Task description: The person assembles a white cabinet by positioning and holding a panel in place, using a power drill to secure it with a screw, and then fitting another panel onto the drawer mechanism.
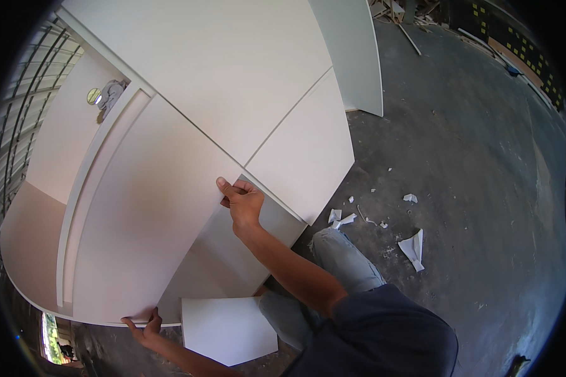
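A large white cabinet [188, 38] fills the left and middle of the view. Against its open part lies a wide white panel [132, 207], probably a door. My right hand [244, 204] is closed on the panel's corner, thumb on the outer face and fingers curled behind the edge. At the panel's other end, low on the left, my left hand [146, 330] grips the edge, its fingers partly hidden. Between my hands the pale inside of the cabinet [226, 251] shows through the gap. A smaller white board [229, 330] stands beside my knee, below that gap.
Torn white scraps [414, 250] lie on the dark floor [471, 188] right of my knees [343, 254]. A grey cloth [111, 97] rests in the recess at upper left. A pale green panel [352, 56] juts from the cabinet's far side. Wood offcuts [390, 9] are piled beyond.
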{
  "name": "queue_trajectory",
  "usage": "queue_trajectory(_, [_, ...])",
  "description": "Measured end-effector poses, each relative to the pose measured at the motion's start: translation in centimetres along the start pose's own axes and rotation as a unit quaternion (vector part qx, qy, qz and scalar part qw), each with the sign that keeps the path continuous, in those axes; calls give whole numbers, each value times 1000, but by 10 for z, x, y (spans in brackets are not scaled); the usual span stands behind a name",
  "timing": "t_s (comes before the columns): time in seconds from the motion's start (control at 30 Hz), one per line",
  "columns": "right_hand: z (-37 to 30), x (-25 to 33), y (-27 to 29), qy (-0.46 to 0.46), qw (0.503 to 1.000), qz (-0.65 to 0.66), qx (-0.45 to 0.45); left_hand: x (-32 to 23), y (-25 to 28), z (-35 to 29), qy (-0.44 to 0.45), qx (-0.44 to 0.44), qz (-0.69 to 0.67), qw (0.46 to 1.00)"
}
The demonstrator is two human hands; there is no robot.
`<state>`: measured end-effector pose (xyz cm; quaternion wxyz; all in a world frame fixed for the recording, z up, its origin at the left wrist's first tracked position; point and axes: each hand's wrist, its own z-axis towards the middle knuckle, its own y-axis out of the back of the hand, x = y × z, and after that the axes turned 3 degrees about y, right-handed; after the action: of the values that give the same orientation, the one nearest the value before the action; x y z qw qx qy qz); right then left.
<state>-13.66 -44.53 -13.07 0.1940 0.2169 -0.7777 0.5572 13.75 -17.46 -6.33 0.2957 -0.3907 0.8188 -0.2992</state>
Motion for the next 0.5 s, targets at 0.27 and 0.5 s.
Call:
queue_trajectory(0.27, [1,-11,-3,4,1000,3,-20,-11,-1,19,3,39,-7,999])
queue_trajectory(0.5, [0,-10,-6,8,1000,1,-25,-20,-1,27,-3,38,-3,999])
